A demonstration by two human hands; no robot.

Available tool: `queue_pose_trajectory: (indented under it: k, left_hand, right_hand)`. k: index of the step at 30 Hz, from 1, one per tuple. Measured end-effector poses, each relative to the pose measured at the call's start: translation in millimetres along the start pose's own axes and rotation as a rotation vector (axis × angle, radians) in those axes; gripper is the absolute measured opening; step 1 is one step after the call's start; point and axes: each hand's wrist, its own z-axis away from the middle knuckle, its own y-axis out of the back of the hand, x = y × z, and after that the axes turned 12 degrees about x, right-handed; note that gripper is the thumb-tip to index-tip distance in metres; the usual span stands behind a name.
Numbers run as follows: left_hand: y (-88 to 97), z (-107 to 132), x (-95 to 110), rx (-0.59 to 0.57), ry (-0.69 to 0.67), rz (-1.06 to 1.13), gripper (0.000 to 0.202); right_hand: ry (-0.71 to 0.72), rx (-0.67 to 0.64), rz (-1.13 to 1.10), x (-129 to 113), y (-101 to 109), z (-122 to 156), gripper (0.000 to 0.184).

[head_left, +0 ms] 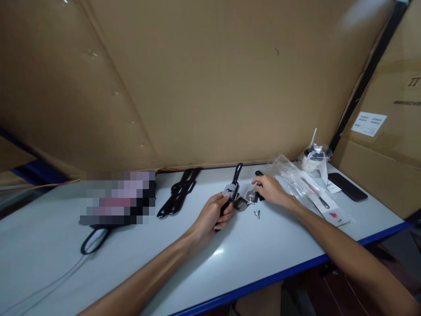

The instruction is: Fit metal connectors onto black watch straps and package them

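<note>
Above the white table (250, 252), the left hand (210, 213) was wrapped around a black-handled tool (237, 174); whether the right hand (271, 188) gripped anything could not be told. Part-gathering seemed in hand; the next move called for precision near the metal plates (242, 203).

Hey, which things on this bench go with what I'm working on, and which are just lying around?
Probably with the job:
black-handled tool in your left hand
metal plates near your right hand
small silver piece
black tools lying further left
perhaps the clear packaging

Probably just lying about:
what looks like a phone
plastic-wrapped cup
blurred item at far left
</note>
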Motion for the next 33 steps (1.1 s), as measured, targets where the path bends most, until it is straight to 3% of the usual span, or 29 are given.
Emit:
queue_pose_trajectory:
  k: [3,8,17,22,25,28,33]
  left_hand:
    - [1.6,-1.9,-1.6,-0.013,0.003,0.014,0.030]
    - [4.4,-6.3,-4.4,-0.041,0.004,0.043,0.032]
    - [2.1,-5.3,-4.3,-0.020,-0.017,-0.013,0.034]
    - [0.6,-2.6,-3.3,-0.008,-0.004,0.003,0.030]
    - [1.1,-1.8,-2.1,-0.007,0.007,0.019,0.027]
    - [2.0,-1.4,-0.6,-0.011,0.013,0.035,0.025]
    - [0.7,1.4,1.0,-0.057,0.070,0.022,0.024]
  right_hand:
    - [0.026,-0.010,0.070,1.2,13.3,-0.1,0.023]
    - [0.095,-0.270,0.173,1.6,36.8,7.2,0.030]
    - [0.075,-0.340,0.176,-0.9,41.1,10.5,0.024]
    - [0.085,-0.360,0.156,-6.7,42.4,13.2,0.030]
    - [0.074,-0.378,0.058,-2.7,38.6,13.2,0.029]
    - [-0.080,-0.480,-0.168,4.7,34.6,9.4,0.024]
    - [-0.152,-0.292,-0.648,6.3,39.6,0.5,0.019]
